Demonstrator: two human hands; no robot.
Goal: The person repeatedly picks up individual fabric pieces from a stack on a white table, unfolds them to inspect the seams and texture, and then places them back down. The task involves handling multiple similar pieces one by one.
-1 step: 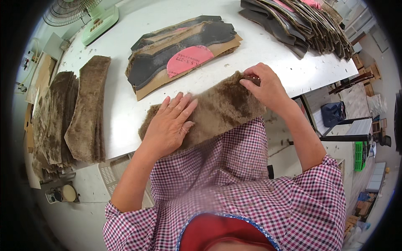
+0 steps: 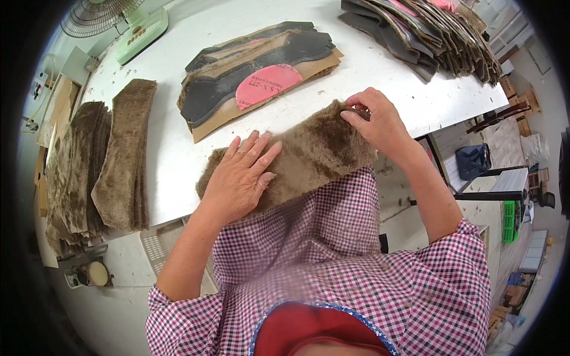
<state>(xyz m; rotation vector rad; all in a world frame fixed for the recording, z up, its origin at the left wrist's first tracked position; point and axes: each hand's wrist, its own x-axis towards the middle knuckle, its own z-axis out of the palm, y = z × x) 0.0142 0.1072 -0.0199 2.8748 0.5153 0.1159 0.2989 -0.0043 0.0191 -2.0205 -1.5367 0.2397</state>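
A long brown fur piece (image 2: pixel 314 148) lies pile up at the table's front edge, its near side hanging over toward the checked apron. My left hand (image 2: pixel 236 178) rests flat on its left part, fingers spread. At the far right corner of the piece, my right hand (image 2: pixel 380 121) pinches the edge between thumb and fingers, where a bit of the edge is turned up. Just beyond lies a pile of dark-backed pieces (image 2: pixel 267 50) with brown card-like layers and a pink half-round patch (image 2: pixel 267 86) on top.
Two stacks of brown fur pieces, a nearer one (image 2: pixel 127 157) and an outer one (image 2: pixel 80 169), stand at the left of the white table (image 2: pixel 172 178). A green fan (image 2: pixel 142 35) is at the far left. Another tall stack of dark-backed pieces (image 2: pixel 421 38) sits far right.
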